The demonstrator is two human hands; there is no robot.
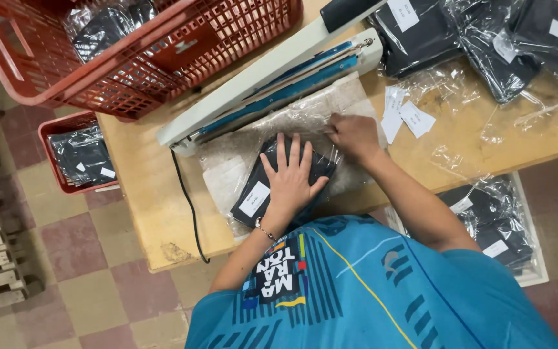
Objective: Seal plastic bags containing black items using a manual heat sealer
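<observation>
A dark folded garment (259,187) with a white label lies in a clear plastic bag (227,161) on the wooden table (137,187). My left hand (290,179) presses flat on the garment, fingers spread. My right hand (354,134) pinches the bag's open edge, just in front of a long white heat sealer (253,81) with a blue strip. The sealer's arm is raised.
A big red basket (163,71) of bagged garments sits at the table's far left. A smaller red basket (66,155) stands on the tiled floor. More bagged dark garments (479,39) and loose white labels (408,116) lie to the right. A black cable (188,207) hangs over the table edge. A white tray (537,265) holds bagged garments.
</observation>
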